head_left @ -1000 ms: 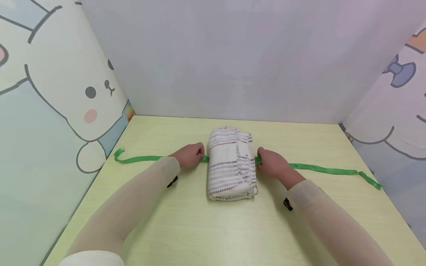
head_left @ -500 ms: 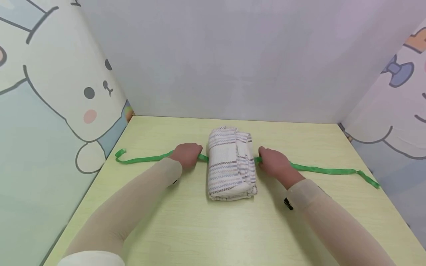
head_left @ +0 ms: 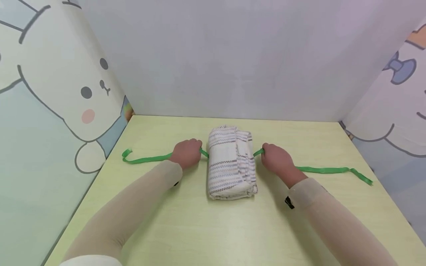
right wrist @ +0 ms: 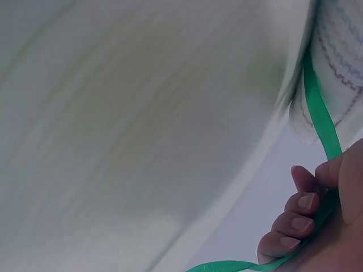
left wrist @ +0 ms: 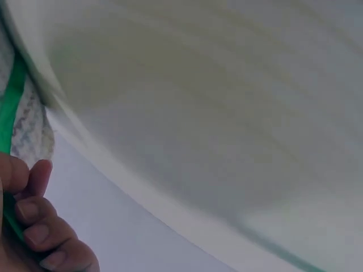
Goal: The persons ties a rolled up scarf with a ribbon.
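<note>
A folded striped cloth (head_left: 223, 162), white with bands of blue, brown and orange, lies at the middle of the table. Under it runs a green ribbon (head_left: 321, 170), which comes out on both sides. Left of the cloth, my left hand (head_left: 187, 153) grips the ribbon near the bundle's edge; its curled fingers (left wrist: 48, 229) show in the left wrist view. My right hand (head_left: 277, 159) holds the ribbon on the other side, pinching it between thumb and fingers (right wrist: 292, 224). Both short lengths rise from the cloth's base to the hands. The stretch beneath the cloth is hidden.
The pale wooden table (head_left: 213, 232) meets a plain grey wall (head_left: 213, 59) at its back. Cartoon-printed walls (head_left: 66, 92) stand at both sides. One ribbon tail (head_left: 146, 159) trails left with a curled end; the other trails right across the table.
Both hands have risen slightly, lifting the ribbon beside the cloth. My left hand took a fuller grip on it. The loose ribbon ends have drawn inward a little. The cloth stays in place.
</note>
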`<state>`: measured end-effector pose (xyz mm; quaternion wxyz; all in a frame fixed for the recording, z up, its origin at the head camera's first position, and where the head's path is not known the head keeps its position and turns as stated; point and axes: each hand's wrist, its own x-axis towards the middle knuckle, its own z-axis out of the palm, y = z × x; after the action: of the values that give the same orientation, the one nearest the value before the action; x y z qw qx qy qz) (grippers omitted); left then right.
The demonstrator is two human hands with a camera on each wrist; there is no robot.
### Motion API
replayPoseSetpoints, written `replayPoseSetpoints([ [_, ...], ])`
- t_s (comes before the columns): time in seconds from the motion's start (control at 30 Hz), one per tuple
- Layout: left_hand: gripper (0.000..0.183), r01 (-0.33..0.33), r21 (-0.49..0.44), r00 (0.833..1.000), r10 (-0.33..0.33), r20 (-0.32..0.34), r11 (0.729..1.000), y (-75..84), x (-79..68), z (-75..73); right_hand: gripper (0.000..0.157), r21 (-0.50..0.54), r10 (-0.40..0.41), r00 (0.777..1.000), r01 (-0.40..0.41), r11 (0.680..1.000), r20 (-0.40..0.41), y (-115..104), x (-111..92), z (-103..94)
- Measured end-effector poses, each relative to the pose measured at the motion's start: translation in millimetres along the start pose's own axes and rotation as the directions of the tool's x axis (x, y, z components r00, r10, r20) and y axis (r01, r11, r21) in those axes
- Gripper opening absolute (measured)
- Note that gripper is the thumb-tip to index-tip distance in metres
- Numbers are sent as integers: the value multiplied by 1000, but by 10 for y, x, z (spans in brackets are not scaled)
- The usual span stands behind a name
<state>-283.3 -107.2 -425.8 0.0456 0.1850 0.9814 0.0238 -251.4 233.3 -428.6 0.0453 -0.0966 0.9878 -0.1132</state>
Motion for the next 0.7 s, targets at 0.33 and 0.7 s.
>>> replayPoseSetpoints([
  [0.33,17,50,-288,988,-89,-123,956,41,-48,-4,31,163,43,999,-43,986,3,-50,-16,-20],
  [0.7,21,80,-545,972,-186,-142,834,79,-120,-54,28,359,73,997,-54,932,-39,-141,-28,-6],
])
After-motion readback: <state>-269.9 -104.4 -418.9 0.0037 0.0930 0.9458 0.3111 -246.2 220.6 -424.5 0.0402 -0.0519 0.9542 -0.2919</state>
